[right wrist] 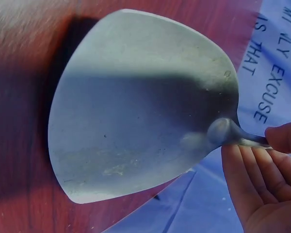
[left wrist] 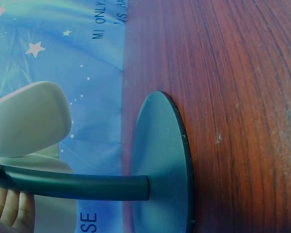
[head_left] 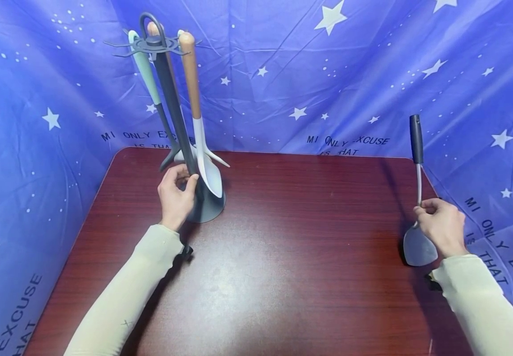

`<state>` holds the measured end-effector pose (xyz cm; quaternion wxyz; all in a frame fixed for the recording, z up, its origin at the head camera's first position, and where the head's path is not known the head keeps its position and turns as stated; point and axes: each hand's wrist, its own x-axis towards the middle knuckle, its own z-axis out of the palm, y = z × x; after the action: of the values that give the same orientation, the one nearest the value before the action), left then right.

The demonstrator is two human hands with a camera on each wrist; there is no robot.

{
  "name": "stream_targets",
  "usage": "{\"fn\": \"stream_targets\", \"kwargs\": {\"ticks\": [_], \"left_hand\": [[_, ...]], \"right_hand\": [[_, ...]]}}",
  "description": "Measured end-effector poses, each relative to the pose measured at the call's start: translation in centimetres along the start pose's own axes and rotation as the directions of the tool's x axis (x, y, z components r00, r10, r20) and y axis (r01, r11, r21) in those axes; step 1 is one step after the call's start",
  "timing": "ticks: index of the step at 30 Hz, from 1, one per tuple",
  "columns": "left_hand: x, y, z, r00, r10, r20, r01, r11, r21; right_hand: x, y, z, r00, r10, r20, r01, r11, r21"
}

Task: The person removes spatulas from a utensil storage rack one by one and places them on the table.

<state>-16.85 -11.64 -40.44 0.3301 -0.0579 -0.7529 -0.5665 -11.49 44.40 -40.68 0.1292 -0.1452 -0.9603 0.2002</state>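
Step in hand, by judgement: bracing a dark utensil stand (head_left: 174,106) near the far left corner of the bench (head_left: 292,217), while holding a metal turner (head_left: 418,247) upright and well apart, by the right edge. Gripped round the lower post by the fingers of the left hand (head_left: 176,195); pinched on the shank, just above the blade, by the fingers of the right hand (head_left: 443,225). Called for in any next move, seemingly: a firm pinch and a steady post. Hung on the stand: a green-handled utensil (head_left: 146,71) and a wooden-handled utensil (head_left: 191,74), among others. Hard to make out: overlapping heads behind the post; blade-to-bench contact, impossible to tell. Cut off: stand top in the left wrist view, turner handle in the right.
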Motion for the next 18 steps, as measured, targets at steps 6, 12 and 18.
{"fn": "stream_targets", "kwargs": {"ticks": [6, 12, 18], "left_hand": [[0.0, 0.0, 0.0, 1.000, -0.005, 0.004, 0.005, 1.000, -0.004], [0.0, -0.1, 0.1, 1.000, -0.004, 0.000, 0.004, 1.000, 0.004], [0.0, -0.3, 0.1, 1.000, -0.009, 0.000, 0.009, 1.000, 0.015]], "right_hand": [[0.1, 1.5, -0.2, 0.999, 0.031, 0.040, -0.030, 0.999, -0.019], [0.1, 2.6, -0.6, 0.992, 0.056, 0.116, -0.050, 0.998, -0.048], [0.5, 3.5, -0.9, 0.987, 0.046, 0.151, -0.030, 0.994, -0.102]]}}
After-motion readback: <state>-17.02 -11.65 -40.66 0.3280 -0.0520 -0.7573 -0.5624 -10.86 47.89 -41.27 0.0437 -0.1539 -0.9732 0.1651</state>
